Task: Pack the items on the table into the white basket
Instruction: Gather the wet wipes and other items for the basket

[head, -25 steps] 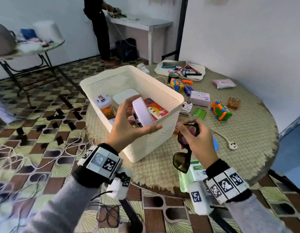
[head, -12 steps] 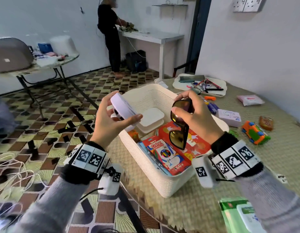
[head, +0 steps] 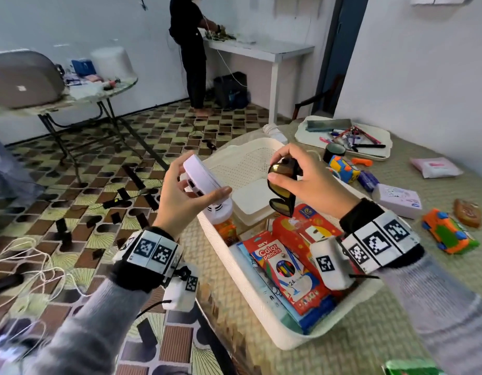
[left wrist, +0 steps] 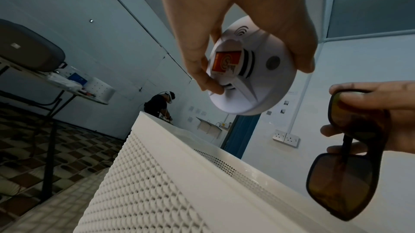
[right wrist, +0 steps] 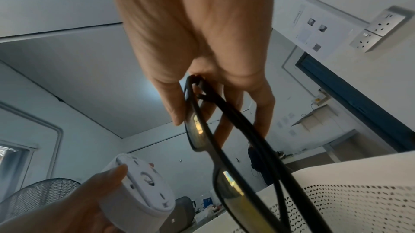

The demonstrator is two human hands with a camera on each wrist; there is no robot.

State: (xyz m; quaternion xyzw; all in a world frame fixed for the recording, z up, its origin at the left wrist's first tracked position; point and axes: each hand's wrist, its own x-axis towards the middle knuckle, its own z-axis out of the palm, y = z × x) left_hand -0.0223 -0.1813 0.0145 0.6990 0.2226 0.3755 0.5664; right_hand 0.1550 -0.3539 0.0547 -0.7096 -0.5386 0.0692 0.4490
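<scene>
Over the white basket (head: 242, 269), already holding pencil boxes (head: 284, 269) and a jar, my left hand (head: 180, 204) grips a smoke alarm (head: 200, 177), my right hand (head: 307, 182) pinches sunglasses (head: 281, 190), with toys (head: 448, 235) and a tray (head: 342, 138) still waiting far right.

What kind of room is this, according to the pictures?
Probably a plain indoor workroom used for recordings, not a lived-in home: bare white walls, a patterned tiled floor strewn with cables, and a second person working at a white desk.
</scene>
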